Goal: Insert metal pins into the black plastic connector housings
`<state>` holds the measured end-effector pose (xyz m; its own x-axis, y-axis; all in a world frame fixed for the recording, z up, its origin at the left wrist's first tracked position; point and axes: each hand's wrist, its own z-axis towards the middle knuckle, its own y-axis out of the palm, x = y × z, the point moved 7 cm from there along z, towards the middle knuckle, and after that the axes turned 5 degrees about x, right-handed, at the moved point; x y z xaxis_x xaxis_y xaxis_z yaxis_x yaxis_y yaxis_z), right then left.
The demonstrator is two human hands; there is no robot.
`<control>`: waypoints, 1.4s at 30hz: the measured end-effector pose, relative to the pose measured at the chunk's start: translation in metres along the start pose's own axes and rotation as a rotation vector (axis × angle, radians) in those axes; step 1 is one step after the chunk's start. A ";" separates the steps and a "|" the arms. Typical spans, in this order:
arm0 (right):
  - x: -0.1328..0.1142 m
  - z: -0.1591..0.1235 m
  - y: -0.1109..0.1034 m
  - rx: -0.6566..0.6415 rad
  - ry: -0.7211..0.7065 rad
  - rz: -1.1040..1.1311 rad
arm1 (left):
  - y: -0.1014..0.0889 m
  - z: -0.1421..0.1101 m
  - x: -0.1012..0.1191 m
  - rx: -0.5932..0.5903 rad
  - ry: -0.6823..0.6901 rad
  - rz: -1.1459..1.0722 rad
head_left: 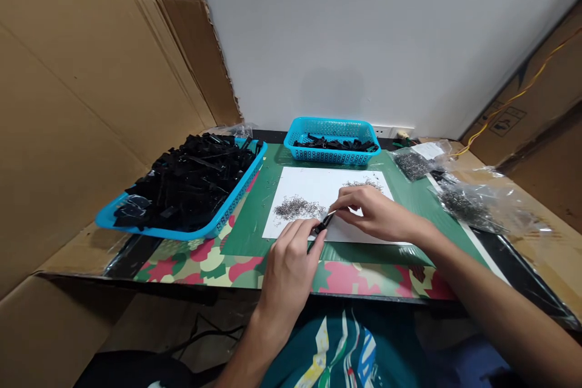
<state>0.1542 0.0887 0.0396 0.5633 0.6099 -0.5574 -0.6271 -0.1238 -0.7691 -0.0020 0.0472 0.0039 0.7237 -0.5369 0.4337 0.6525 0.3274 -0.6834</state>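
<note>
My left hand (291, 260) is closed around a small black plastic part (322, 225), held just above the white sheet of paper (313, 185). My right hand (370, 212) meets it from the right, its thumb and forefinger pinched at the tip of that part; whatever is in the pinch is too small to make out. A pile of small metal springs (295, 207) lies on the paper left of my hands. A thinner scatter of springs (364, 183) lies behind my right hand.
A large blue tray (213, 227) heaped with black plastic parts stands at the left. A smaller blue basket (331, 156) with black parts stands at the back. Clear bags of springs (468, 206) lie at the right. Cardboard walls flank the table.
</note>
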 end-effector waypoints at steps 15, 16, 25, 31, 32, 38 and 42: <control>0.016 0.010 0.024 0.328 0.295 0.704 | -0.001 -0.001 0.003 0.016 0.028 0.016; 0.016 0.010 0.025 0.331 0.294 0.707 | -0.001 -0.001 0.003 0.017 0.027 0.016; 0.009 0.008 0.023 0.290 0.220 0.497 | 0.001 -0.002 0.003 0.012 0.028 0.017; 0.000 0.005 0.018 0.304 0.177 0.273 | 0.002 -0.002 0.004 -0.036 0.008 0.018; -0.001 0.005 0.018 0.298 0.174 0.263 | 0.002 -0.002 0.005 -0.039 0.007 0.020; -0.004 0.003 0.021 0.260 0.141 0.238 | 0.002 -0.003 0.008 -0.050 0.019 0.020; -0.001 0.002 0.023 0.305 0.155 0.293 | 0.001 -0.004 0.006 -0.019 0.017 0.018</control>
<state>0.1379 0.0871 0.0231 0.3976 0.4557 -0.7964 -0.8891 -0.0231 -0.4571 0.0022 0.0415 0.0033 0.7312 -0.5442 0.4113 0.6350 0.3226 -0.7020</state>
